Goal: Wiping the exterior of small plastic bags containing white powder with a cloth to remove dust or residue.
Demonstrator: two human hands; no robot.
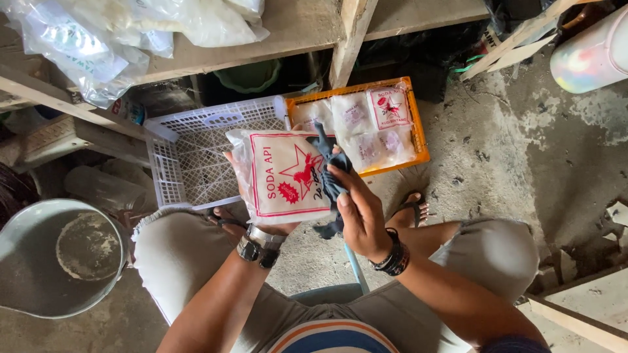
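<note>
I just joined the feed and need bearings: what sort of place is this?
Probably a storeroom or small shop's back area: a rough concrete floor, bare wooden shelving piled with clear plastic bags, and an orange plastic crate of sealed white powder packets.

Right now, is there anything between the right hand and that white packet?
Yes: a dark cloth lies under the right hand, pressed against the white packet, which the left hand holds from behind.
</note>
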